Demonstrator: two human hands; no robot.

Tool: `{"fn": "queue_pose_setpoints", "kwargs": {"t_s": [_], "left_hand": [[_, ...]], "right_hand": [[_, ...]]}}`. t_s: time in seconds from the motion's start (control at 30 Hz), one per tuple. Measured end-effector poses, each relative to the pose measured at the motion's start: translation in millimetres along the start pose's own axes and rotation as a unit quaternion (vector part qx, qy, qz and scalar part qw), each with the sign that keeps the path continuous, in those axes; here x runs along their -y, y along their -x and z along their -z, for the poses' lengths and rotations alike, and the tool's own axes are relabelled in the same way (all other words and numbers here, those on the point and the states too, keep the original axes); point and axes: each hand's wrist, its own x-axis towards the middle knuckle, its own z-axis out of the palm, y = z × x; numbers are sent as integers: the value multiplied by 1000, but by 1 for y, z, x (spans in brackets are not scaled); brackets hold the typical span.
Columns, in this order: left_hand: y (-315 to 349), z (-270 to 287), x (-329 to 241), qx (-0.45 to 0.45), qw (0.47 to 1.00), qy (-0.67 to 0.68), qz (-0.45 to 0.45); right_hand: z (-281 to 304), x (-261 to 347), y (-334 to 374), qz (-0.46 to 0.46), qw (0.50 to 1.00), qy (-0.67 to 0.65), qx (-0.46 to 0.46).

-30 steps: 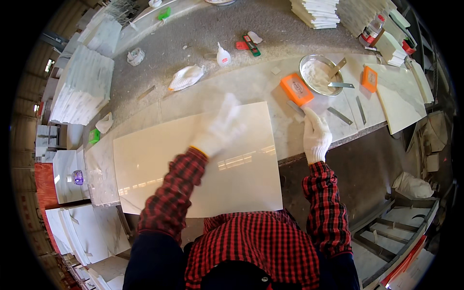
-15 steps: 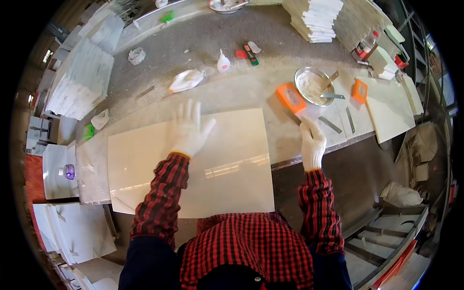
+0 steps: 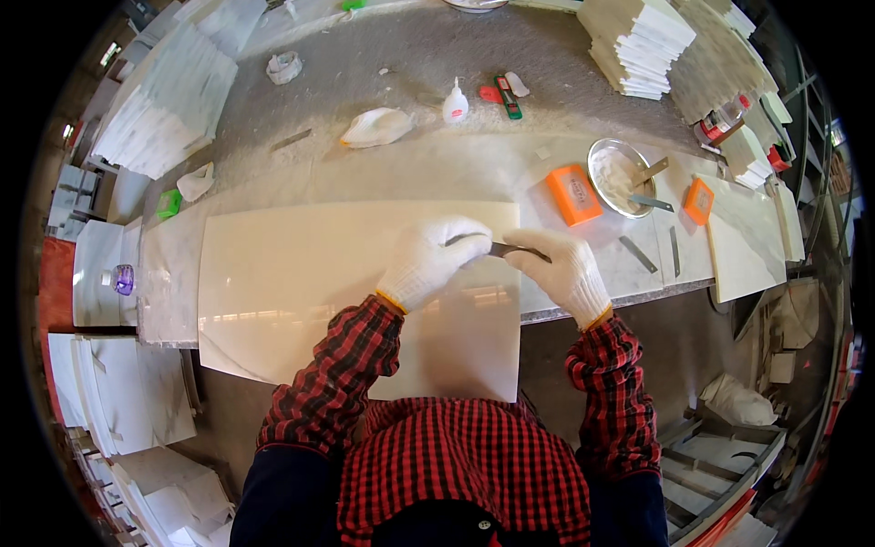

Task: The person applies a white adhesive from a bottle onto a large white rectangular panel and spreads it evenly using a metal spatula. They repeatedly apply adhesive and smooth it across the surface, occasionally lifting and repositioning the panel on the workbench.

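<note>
A thin dark metal strip (image 3: 499, 248) is stretched between my two gloved hands, above the right part of a glossy cream slab (image 3: 301, 273). My left hand (image 3: 427, 263), in a white knitted glove, is closed on the strip's left end. Around its right end my right hand (image 3: 567, 272) is closed, over the slab's right edge. Fingers cover part of both ends. The slab lies on the bench, and its near edge reaches my checked apron.
Right of the slab stand an orange box (image 3: 574, 194), a steel bowl (image 3: 613, 178) of pale paste with scrapers, and two loose metal strips (image 3: 638, 254). Behind are a folded white cloth (image 3: 376, 128) and a squeeze bottle (image 3: 455, 102). Stacked slabs (image 3: 164, 100) rise at far left.
My left hand has moved right and nearer, from spread open over the slab to gripping the strip. My right hand has come left to meet it, and the view has shifted slightly.
</note>
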Motion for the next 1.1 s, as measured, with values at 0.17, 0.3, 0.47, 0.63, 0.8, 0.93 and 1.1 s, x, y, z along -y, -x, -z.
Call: {"fn": "queue_pose_setpoints", "kwargs": {"t_s": [0.17,0.3,0.47,0.63,0.8,0.93,1.1], "left_hand": [[7,0,0,-13,1000,-22,-5],[4,25,26,-157,984,-71,-41],[12,21,57,-179,942,-212,-188],[3,3,56,-156,872,-311,-344],[1,1,38,-122,866,-342,-345],[-1,1,38,-116,857,-358,-352],[-2,2,44,-107,842,-387,-361]], "right_hand": [[15,0,-14,-48,994,-7,100],[18,-19,-18,-41,997,29,63],[7,-50,-31,34,995,66,72],[-3,-63,-46,87,988,76,103],[-5,-66,-44,97,988,30,119],[-6,-63,-45,141,982,77,102],[-13,-63,-48,192,962,173,89]]}}
